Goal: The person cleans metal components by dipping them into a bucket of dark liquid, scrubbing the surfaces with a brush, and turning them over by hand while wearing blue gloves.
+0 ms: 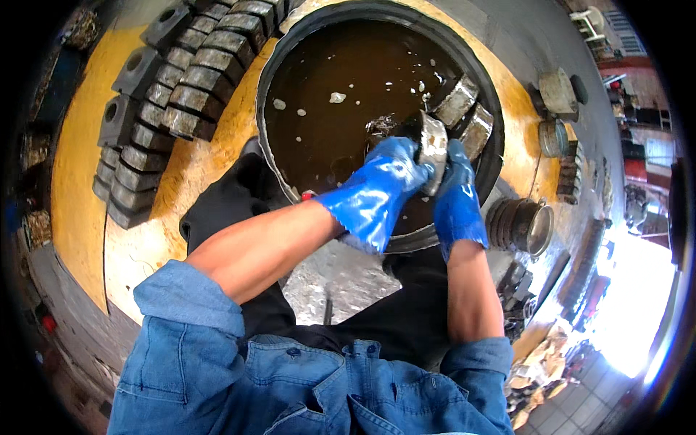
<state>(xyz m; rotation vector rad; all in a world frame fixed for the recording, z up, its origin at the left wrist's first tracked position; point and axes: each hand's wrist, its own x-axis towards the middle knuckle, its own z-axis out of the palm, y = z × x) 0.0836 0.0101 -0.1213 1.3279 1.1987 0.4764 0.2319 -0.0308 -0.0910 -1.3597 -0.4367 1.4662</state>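
Yellow flooring [87,217] spreads under us, with rows of dark metal blocks [174,80] stacked at upper left and a round black tub [377,14] of brown liquid [341,65] straight ahead. We hold 1 grey metal block [433,148] just above the liquid near the tub's right side. Its long axis runs roughly up and down in the view, slightly tilted, with the upper end pointing away from us. Our left hand [377,192], in a blue rubber glove, is curled shut around the block's left edge. Our right hand [457,199], gloved the same, is closed against its right edge from below. 2 more blocks [467,116] lean half sunk against the tub wall just beyond. A ribbed metal cylinder [520,225] lies to the right.
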